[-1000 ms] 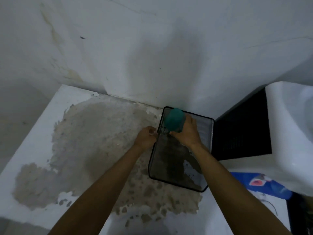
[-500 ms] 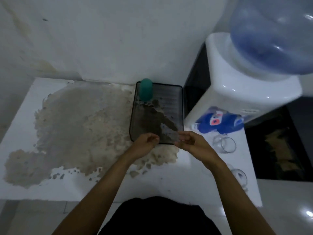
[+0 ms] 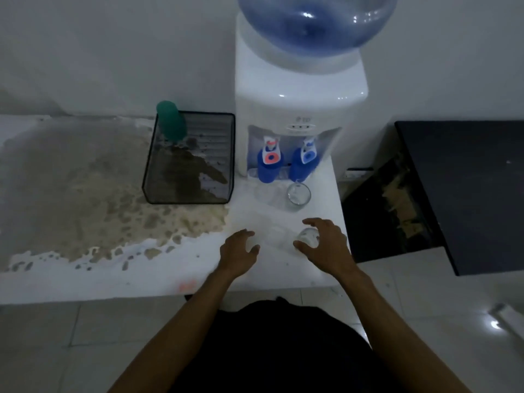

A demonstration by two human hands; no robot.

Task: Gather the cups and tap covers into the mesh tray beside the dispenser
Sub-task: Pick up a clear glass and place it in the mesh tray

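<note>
A black mesh tray (image 3: 150,177) stands left of the white water dispenser (image 3: 297,106). A green cup (image 3: 171,124) stands upright in the tray's far left corner. Two blue tap covers (image 3: 268,164) (image 3: 304,163) sit on the dispenser's taps. A clear glass cup (image 3: 298,193) stands on the counter below the right tap. A second clear glass cup (image 3: 309,236) stands nearer the front; my right hand (image 3: 326,245) hovers over it with fingers spread around it, and whether they touch is unclear. My left hand (image 3: 239,251) rests open on the counter, holding nothing.
The white counter (image 3: 85,282) carries a large brown stained patch (image 3: 79,188) left of the tray. A blue water bottle (image 3: 314,21) tops the dispenser. A dark cabinet (image 3: 465,188) stands right of the counter. Tiled floor lies below the counter's front edge.
Both hands left the tray, with the green cup set in its far corner, and came back to the right front of the counter. My right hand now spreads over the near glass cup.
</note>
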